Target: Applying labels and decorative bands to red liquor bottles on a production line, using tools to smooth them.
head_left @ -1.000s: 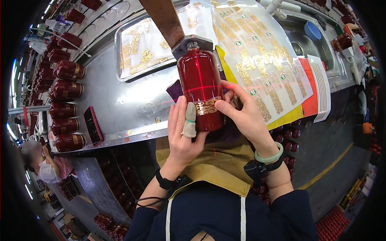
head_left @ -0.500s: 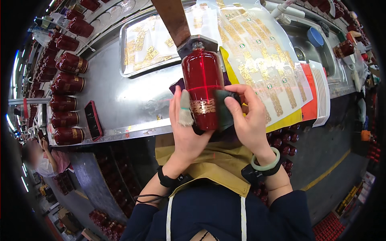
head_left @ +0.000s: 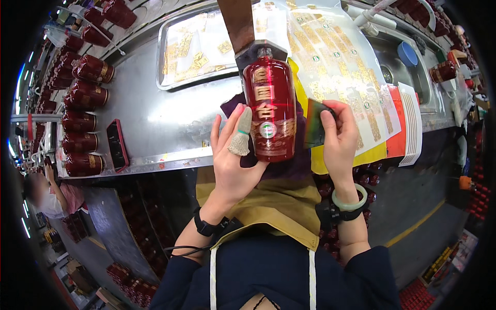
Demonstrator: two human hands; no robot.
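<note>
A glossy dark-red bottle (head_left: 285,93) lies tilted on its back, neck pointing away from me, with gold lettering, a round white-green emblem and a gold patterned band facing up. Its neck end rests at a dark stand (head_left: 238,26). Beside its lower left side, my left hand (head_left: 232,165) has its fingers spread. A cloth cover wraps one finger, and the thumb touches the bottle's base. To the right of the bottle and apart from it, my right hand (head_left: 340,137) pinches a flat, dark green scraper (head_left: 314,124). Purple cloth (head_left: 233,106) lies under the bottle.
Sheets of gold decals (head_left: 336,67) cover the table at right. A metal tray (head_left: 161,72) holds more gold pieces. A red-edged phone (head_left: 118,145) lies at left near several red bottles (head_left: 85,121). A sink (head_left: 423,85) with a blue bowl (head_left: 407,53) is at far right.
The bottle has turned, so its lettering and emblem now face up. My right hand with the scraper has moved right, off the bottle. My left hand's fingers have spread.
</note>
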